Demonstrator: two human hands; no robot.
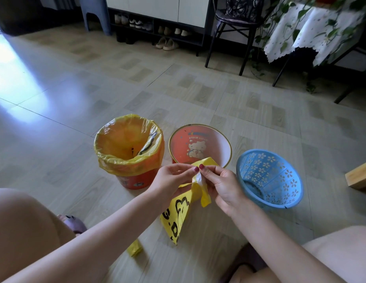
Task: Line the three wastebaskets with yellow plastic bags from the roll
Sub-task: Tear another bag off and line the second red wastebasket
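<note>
Left hand (170,176) and right hand (223,185) both pinch the yellow bag (182,211) with thumb and fingertips, before the unlined cartoon-cat wastebasket (225,139).

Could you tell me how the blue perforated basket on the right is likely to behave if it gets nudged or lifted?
The blue basket looks like thin plastic pierced with flower cut-outs, so it is probably light and would slide easily on the smooth tiled floor. It already sits tilted, and its rim is wider than its base, so a sideways nudge may well tip it. The walls might flex when gripped.
</note>
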